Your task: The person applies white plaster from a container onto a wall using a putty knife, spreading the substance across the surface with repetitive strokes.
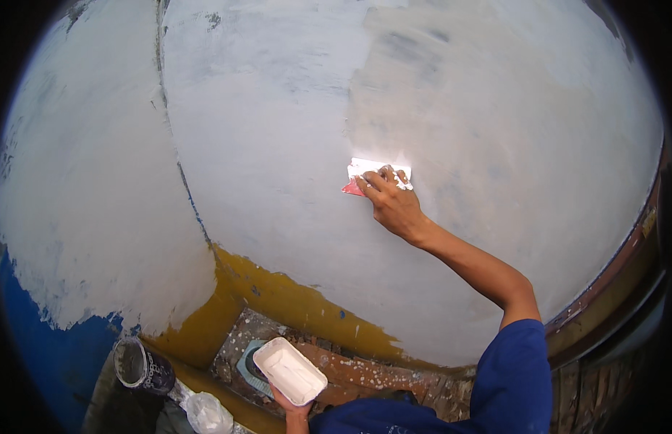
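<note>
My right hand [395, 206] is closed around a red putty scraper [352, 188] and presses its edge to the wall [278, 166]. White filler smears the scraper's blade and my fingers. The wall is coated in pale grey-white, with a greyer, beige-tinted area to the right of the scraper. Low in view, my left hand [295, 409] grips a shallow rectangular tray [320, 388] from underneath. White filler [286, 367] lies inside the tray. Most of my left hand's fingers are hidden beneath it.
A vertical corner joins a second whitened wall [97, 188] at left, blue lower down. An ochre band [299, 300] runs along the bottom. A dark bucket [144, 365] and a clear plastic bag [208, 414] stand lower left. Behind the tray is a pale blue fixture [247, 372] on the spattered floor.
</note>
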A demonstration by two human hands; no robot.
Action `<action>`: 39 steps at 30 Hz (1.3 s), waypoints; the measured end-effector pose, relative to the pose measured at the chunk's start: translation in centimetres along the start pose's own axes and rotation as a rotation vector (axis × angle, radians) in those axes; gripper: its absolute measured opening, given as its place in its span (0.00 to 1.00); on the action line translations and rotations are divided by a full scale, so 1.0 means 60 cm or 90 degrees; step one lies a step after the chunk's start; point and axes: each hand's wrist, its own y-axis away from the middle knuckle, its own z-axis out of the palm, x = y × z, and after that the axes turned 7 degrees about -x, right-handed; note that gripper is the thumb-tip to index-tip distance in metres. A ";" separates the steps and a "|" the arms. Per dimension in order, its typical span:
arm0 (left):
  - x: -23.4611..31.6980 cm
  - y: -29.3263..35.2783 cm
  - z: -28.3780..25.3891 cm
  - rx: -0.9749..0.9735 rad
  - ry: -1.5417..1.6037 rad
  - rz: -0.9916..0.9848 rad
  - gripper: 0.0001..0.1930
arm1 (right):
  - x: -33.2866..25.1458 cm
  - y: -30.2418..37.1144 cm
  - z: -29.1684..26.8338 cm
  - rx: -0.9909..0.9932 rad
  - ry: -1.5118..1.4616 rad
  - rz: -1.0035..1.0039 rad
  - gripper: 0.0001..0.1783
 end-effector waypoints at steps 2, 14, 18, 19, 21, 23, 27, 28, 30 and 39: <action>-0.001 -0.003 -0.012 -0.002 -0.018 -0.016 0.34 | 0.011 -0.030 -0.022 0.024 -0.210 0.105 0.22; -0.004 -0.006 0.013 0.000 -0.054 0.004 0.34 | 0.184 -0.313 -0.065 0.253 0.230 0.010 0.17; -0.005 -0.007 0.015 0.084 0.046 0.003 0.31 | 0.114 -0.260 -0.015 0.171 0.172 -0.004 0.19; -0.003 -0.006 -0.004 0.045 -0.021 0.017 0.33 | 0.102 -0.255 -0.019 0.157 0.123 -0.011 0.20; -0.003 -0.012 -0.013 -0.004 -0.081 0.041 0.35 | 0.102 -0.276 -0.067 0.155 0.078 -0.024 0.20; 0.000 -0.010 -0.012 -0.028 -0.077 0.041 0.35 | 0.137 -0.317 -0.133 0.213 0.039 -0.002 0.24; 0.000 -0.010 0.008 -0.030 -0.057 0.017 0.35 | 0.212 -0.378 -0.195 0.225 0.137 0.042 0.20; -0.006 -0.013 0.005 -0.023 -0.043 0.011 0.36 | 0.221 -0.379 -0.196 0.179 0.143 0.077 0.18; -0.003 -0.011 0.001 -0.013 -0.029 0.018 0.36 | 0.186 -0.364 -0.156 0.160 0.137 0.063 0.20; -0.002 -0.006 -0.015 0.008 -0.009 0.012 0.36 | 0.032 -0.224 -0.033 -0.016 0.030 -0.059 0.26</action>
